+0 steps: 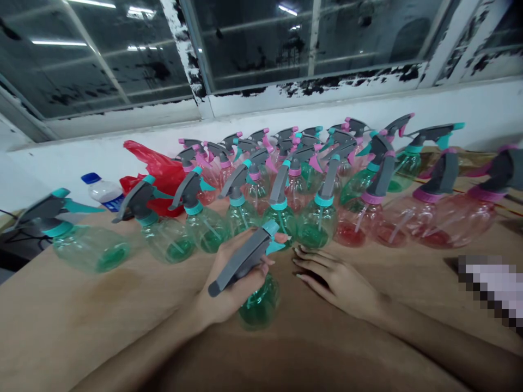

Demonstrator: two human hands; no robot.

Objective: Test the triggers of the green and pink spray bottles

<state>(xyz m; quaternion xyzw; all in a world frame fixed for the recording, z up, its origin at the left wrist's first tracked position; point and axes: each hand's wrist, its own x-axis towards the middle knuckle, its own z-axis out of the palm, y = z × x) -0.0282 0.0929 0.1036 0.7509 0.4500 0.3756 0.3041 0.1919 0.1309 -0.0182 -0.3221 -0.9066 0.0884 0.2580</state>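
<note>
My left hand (231,277) is wrapped round the neck of a green spray bottle (259,307), whose grey trigger head with turquoise tip leans up to the right. My fingers hide the collar of this bottle. My right hand (337,280) lies on the wooden table with its fingers stretched out, holding nothing, just right of that bottle. Close beyond my hands stands a front row of spray bottles: green ones, such as the green bottle (316,226), at the left and middle, and pink ones, such as the pink bottle (355,226), at the right.
Several more spray bottles with pink or turquoise collars crowd behind the front row. A red plastic bag (157,166) and a blue-capped water bottle (104,190) stand at the back left. A blurred-out pale object (494,286) lies at the right. Windows (253,43) line the wall behind.
</note>
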